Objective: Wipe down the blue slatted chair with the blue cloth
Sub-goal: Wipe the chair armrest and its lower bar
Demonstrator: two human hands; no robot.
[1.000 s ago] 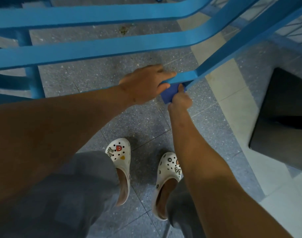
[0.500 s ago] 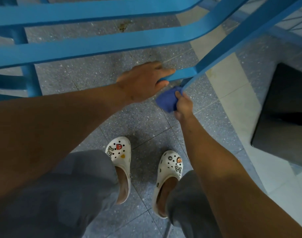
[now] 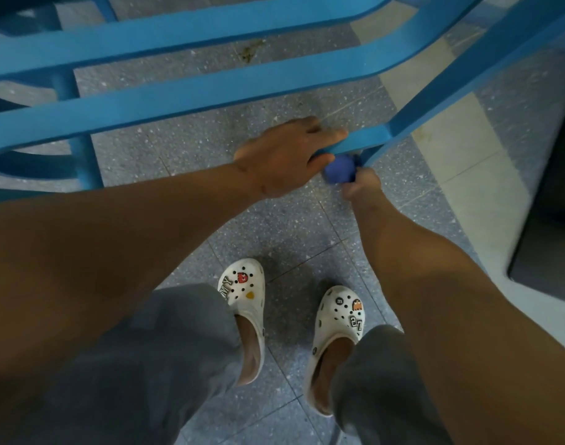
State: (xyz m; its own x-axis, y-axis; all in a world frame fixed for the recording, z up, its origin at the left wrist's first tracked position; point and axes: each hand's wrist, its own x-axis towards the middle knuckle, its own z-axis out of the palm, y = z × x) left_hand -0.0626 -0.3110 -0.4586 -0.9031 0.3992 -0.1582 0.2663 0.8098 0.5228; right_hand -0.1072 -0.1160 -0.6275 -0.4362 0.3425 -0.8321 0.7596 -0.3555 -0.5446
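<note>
Hands — left [image 3: 284, 159] grips chair [image 3: 191, 94] edge rail; right [image 3: 359, 184] bunches cloth [image 3: 340, 168] just beneath.

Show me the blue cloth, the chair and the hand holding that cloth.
blue cloth [image 3: 340, 168]: head view, bunched middle.
blue slatted chair [image 3: 194, 94]: head view, middle of a slat.
right hand [image 3: 361, 185]: head view, back of the hand.

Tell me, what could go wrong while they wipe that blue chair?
The right hand holds the blue cloth bunched small under the blue slatted chair corner, so it might slip out. The left hand grips the rail beside it, so the hands may bump.
</note>
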